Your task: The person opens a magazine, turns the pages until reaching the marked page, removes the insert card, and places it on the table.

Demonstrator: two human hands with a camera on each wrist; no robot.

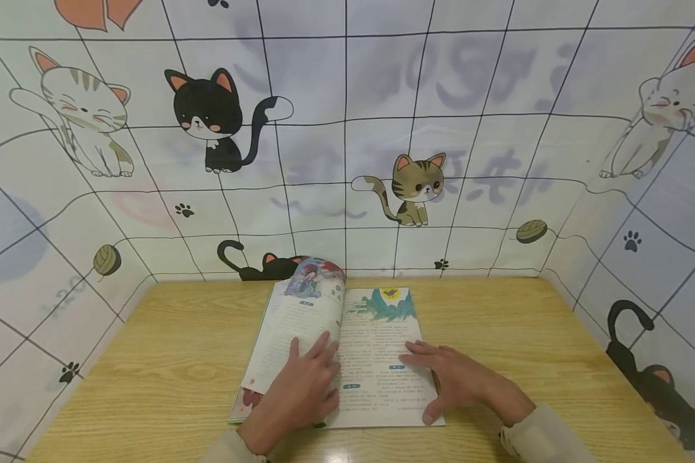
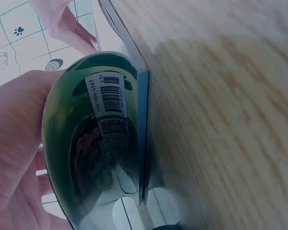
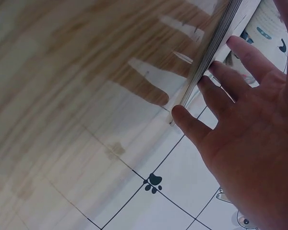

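From my remote seat I see the white-paged, colour-illustrated paper magazine (image 1: pixel 353 344) lying spread on the pale wood-grain counter (image 1: pixel 498 308), its long axis running from six o'clock to twelve with a slight lean towards one. The left hand (image 1: pixel 301 389) is nearer the spine: it rests on the white, text-printed left page (image 1: pixel 280 331), fingers splayed towards one o'clock, gripping nothing that I can make out. That page arches up beside the spine, and the left wrist view shows the glossy green cover (image 2: pixel 62 124) bowed as well. The right page (image 1: pixel 376 360) lies at three o'clock from those fingers. At its outer edge rests the right hand (image 1: pixel 460 376), fingers apart and reaching towards ten, thumb by the lower corner, pinching nothing I can see; the spine lies at nine o'clock from them.
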